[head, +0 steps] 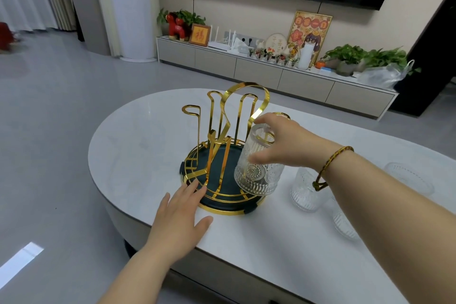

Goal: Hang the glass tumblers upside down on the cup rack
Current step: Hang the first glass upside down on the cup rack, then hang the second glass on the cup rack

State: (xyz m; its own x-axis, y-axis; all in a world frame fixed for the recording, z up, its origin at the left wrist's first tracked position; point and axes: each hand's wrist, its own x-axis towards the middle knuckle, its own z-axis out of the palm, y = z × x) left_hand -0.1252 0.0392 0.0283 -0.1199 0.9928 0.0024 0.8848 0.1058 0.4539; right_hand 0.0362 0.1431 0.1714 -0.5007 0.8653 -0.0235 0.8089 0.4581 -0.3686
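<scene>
A gold wire cup rack point(223, 145) with a dark green round tray base stands on the white oval table. My right hand point(281, 142) grips an embossed glass tumbler point(257, 170), held upside down over a prong at the rack's right side. My left hand point(183, 215) lies flat on the table with its fingertips touching the rack's front rim. Another tumbler point(304, 189) stands on the table behind my right wrist, and one more tumbler point(344, 223) is partly hidden under my forearm.
A clear glass dish point(408, 177) sits near the table's right side. The table's near edge point(222, 249) runs just below my left hand. A TV cabinet point(259, 69) with plants and ornaments stands beyond the table across grey floor.
</scene>
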